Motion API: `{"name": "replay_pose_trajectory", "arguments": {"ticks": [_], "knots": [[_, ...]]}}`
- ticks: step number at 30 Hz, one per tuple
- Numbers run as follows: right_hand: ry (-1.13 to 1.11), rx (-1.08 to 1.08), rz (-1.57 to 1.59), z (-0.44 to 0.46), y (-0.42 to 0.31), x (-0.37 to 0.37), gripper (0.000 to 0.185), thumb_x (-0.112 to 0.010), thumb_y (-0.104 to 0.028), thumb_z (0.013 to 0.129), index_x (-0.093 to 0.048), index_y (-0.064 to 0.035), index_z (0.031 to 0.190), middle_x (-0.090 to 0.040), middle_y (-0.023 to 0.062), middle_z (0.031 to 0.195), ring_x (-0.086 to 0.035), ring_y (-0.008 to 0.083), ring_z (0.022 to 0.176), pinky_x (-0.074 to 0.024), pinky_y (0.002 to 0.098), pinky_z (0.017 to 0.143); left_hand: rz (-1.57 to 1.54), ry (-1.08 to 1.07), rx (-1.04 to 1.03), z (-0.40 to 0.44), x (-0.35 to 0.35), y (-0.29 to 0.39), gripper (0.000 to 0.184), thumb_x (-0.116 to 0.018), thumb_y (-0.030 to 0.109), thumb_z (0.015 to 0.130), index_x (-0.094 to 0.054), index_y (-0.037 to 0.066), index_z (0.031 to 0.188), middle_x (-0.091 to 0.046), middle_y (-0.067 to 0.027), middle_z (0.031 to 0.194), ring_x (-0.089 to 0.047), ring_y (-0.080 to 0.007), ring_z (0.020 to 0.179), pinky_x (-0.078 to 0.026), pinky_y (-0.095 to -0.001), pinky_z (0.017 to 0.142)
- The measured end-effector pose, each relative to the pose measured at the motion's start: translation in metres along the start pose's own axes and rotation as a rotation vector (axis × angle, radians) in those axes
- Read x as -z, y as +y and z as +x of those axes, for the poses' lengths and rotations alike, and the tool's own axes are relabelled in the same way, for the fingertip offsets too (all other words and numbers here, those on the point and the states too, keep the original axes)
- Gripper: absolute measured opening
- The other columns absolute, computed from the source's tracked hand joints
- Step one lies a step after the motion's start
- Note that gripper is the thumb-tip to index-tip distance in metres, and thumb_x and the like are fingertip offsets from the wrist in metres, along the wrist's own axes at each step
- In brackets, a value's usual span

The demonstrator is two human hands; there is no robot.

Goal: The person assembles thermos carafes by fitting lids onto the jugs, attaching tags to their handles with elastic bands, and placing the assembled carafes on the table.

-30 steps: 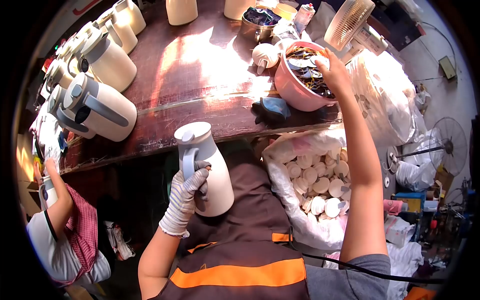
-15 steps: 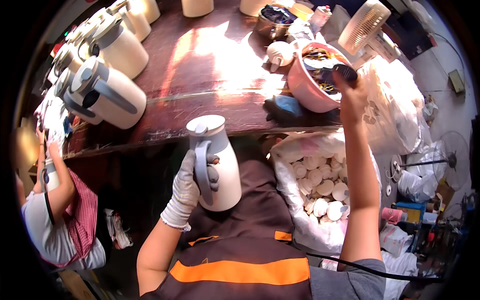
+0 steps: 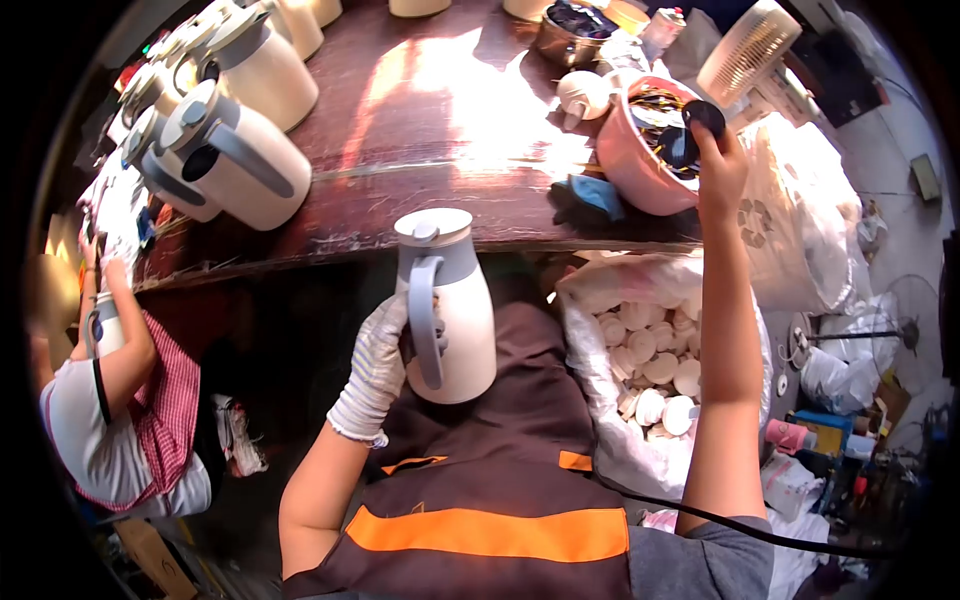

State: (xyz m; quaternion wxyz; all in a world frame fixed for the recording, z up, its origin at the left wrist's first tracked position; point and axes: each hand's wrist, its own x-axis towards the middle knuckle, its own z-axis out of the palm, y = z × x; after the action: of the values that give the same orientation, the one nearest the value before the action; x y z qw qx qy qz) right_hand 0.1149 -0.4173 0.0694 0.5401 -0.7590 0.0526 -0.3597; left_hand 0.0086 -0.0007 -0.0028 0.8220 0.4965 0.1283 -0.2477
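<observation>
My left hand (image 3: 376,362), in a striped knit glove, is closed round the grey handle of a cream jug (image 3: 467,325). The jug stands upright over my lap, its lid on. Bare and raised, my right hand (image 3: 722,170) pinches a round black tag (image 3: 704,118) at the right rim of a pink bowl (image 3: 640,170). Inside the bowl lie more dark round tags with yellow strings (image 3: 658,112).
Several cream jugs (image 3: 265,75) crowd the left of the dark red table (image 3: 400,170). An open bag of white lids (image 3: 655,350) sits below its right edge. A small fan (image 3: 748,50) is at upper right. A co-worker (image 3: 130,400) sits at left.
My right hand has lifted from inside the bowl to its right rim, now with a black tag. The jug in my left hand has turned slightly and is more upright. The view has shifted.
</observation>
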Motion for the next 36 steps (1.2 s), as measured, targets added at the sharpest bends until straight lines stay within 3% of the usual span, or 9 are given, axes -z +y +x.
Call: {"name": "replay_pose_trajectory", "arguments": {"ticks": [3, 8, 14, 16, 23, 26, 28, 33, 36], "knots": [[0.116, -0.001, -0.376, 0.036, 0.034, 0.024, 0.020, -0.069, -0.014, 0.086, -0.064, 0.0025, 0.096, -0.065, 0.0023, 0.084, -0.059, 0.0095, 0.077, -0.0464, 0.0247, 0.069, -0.010, -0.016, 0.020, 0.002, -0.001, -0.001, 0.038, -0.058, 0.037, 0.092, -0.063, 0.001, 0.104, -0.064, -0.0073, 0.083, -0.063, -0.0169, 0.073, -0.055, -0.0319, 0.070], [0.242, 0.173, 0.121, 0.028, 0.011, 0.012, 0.022, -0.073, -0.012, 0.082, -0.060, -0.0009, 0.096, -0.064, 0.0020, 0.080, -0.058, 0.0087, 0.076, -0.0458, 0.0225, 0.068, 0.063, 0.021, -0.051, 0.002, -0.003, 0.004, 0.033, -0.057, 0.033, 0.093, -0.063, 0.002, 0.105, -0.062, -0.0048, 0.083, -0.061, -0.0156, 0.075, -0.054, -0.0317, 0.072], [-0.683, -0.538, 0.091, -0.130, -0.058, -0.063, 0.020, -0.066, -0.011, 0.082, -0.063, -0.0014, 0.099, -0.062, 0.0039, 0.077, -0.056, 0.0091, 0.062, -0.0448, 0.0255, 0.056, 0.069, -0.005, -0.075, 0.010, 0.014, -0.008, 0.036, -0.065, 0.025, 0.091, -0.059, 0.002, 0.117, -0.066, -0.0049, 0.101, -0.064, -0.0130, 0.087, -0.055, -0.0281, 0.077], [-0.945, -0.349, 0.063, -0.185, -0.032, -0.089, 0.031, -0.070, -0.017, 0.082, -0.064, 0.0015, 0.106, -0.067, 0.0082, 0.092, -0.061, 0.0125, 0.075, -0.0500, 0.0288, 0.070, 0.049, -0.009, -0.013, 0.011, 0.014, -0.002, 0.040, -0.070, 0.018, 0.086, -0.057, 0.001, 0.120, -0.066, -0.0053, 0.104, -0.065, -0.0131, 0.089, -0.055, -0.0276, 0.077], [-1.173, -0.715, 0.186, -0.195, -0.051, -0.116, 0.023, -0.072, -0.022, 0.086, -0.065, -0.0021, 0.095, -0.057, -0.0037, 0.074, -0.046, 0.0023, 0.065, -0.0353, 0.0194, 0.055, 0.317, 0.151, -0.108, 0.009, 0.006, 0.004, 0.021, -0.067, 0.009, 0.087, -0.063, 0.007, 0.108, -0.065, 0.0012, 0.088, -0.051, -0.0032, 0.065, -0.042, -0.0188, 0.056], [-1.073, -1.178, 0.599, -0.183, -0.055, -0.098, 0.021, -0.069, -0.025, 0.088, -0.063, -0.0052, 0.092, -0.050, -0.0064, 0.069, -0.040, 0.0023, 0.057, -0.0275, 0.0199, 0.048, 0.132, 0.158, -0.145, 0.007, 0.010, -0.006, 0.017, -0.066, 0.010, 0.089, -0.061, 0.007, 0.105, -0.063, 0.0013, 0.082, -0.053, -0.0045, 0.064, -0.044, -0.0197, 0.055], [-0.901, -1.034, 0.793, -0.183, -0.051, -0.097, 0.017, -0.064, -0.021, 0.091, -0.063, -0.0059, 0.098, -0.058, -0.0012, 0.085, -0.052, 0.0070, 0.072, -0.0401, 0.0217, 0.062, 0.075, 0.173, -0.161, 0.003, 0.005, 0.000, 0.018, -0.064, 0.012, 0.091, -0.057, 0.005, 0.106, -0.062, -0.0004, 0.083, -0.055, -0.0064, 0.064, -0.048, -0.0213, 0.056], [-0.836, -0.791, 0.960, -0.185, -0.065, -0.110, 0.022, -0.059, -0.018, 0.094, -0.063, -0.0051, 0.111, -0.064, 0.0081, 0.109, -0.057, 0.0161, 0.107, -0.0427, 0.0300, 0.090, 0.066, 0.248, -0.437, 0.001, -0.002, 0.008, 0.022, -0.059, 0.011, 0.093, -0.051, 0.005, 0.113, -0.062, -0.0039, 0.091, -0.063, -0.0107, 0.070, -0.056, -0.0270, 0.065], [-0.923, -0.879, 1.004, -0.183, -0.078, -0.118, 0.030, -0.057, -0.016, 0.095, -0.060, -0.0032, 0.121, -0.066, 0.0072, 0.099, -0.062, 0.0123, 0.080, -0.0480, 0.0252, 0.073, 0.111, 0.232, -0.535, -0.008, -0.013, 0.017, 0.017, -0.059, 0.003, 0.092, -0.054, 0.004, 0.108, -0.063, -0.0038, 0.095, -0.063, -0.0103, 0.078, -0.053, -0.0263, 0.076]]}}
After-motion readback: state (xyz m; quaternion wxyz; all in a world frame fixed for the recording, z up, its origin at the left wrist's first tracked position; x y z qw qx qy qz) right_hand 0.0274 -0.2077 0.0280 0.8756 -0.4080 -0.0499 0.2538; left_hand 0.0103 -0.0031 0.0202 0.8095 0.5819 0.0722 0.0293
